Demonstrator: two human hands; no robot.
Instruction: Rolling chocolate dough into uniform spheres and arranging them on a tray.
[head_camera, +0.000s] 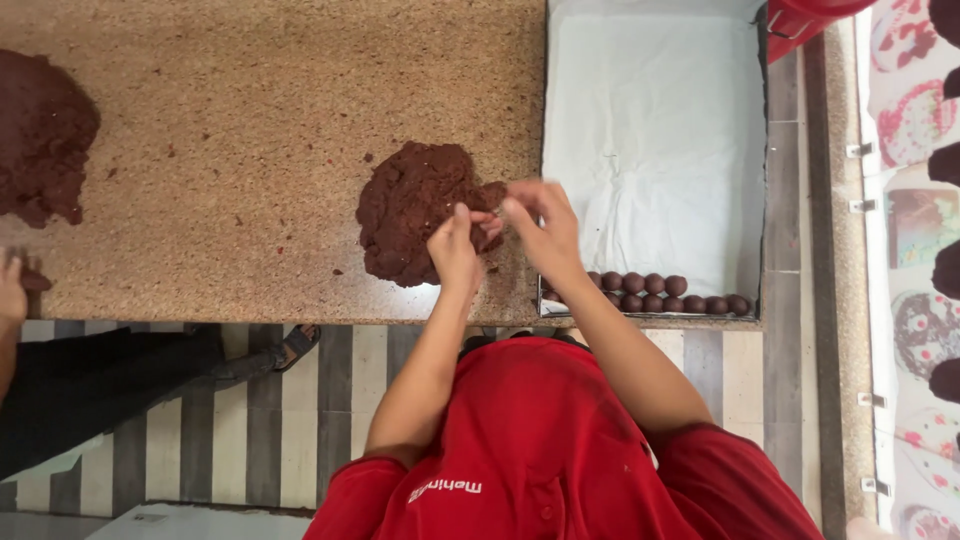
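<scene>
Over the speckled tan stone bench (250, 150), both hands met just right of a dark brown mound of crumbly dough (412, 210). The left hand (455, 245) was curled, fingertips pinching a small brown lump of dough (490, 228); the right hand (540, 225) closed its fingers on the same lump. Beside them lay a paper-lined rectangular metal tray (655, 130), with small dark brown dough balls (665, 293) in two rows along its near edge. A second brown dough heap (40, 135) sat far left.

Sweet-making kitchen: speckled stone worktop (250, 120), heaps of brown dough (415, 210), paper-lined tray (655, 130) with rolled balls (665, 293), co-worker alongside.
</scene>
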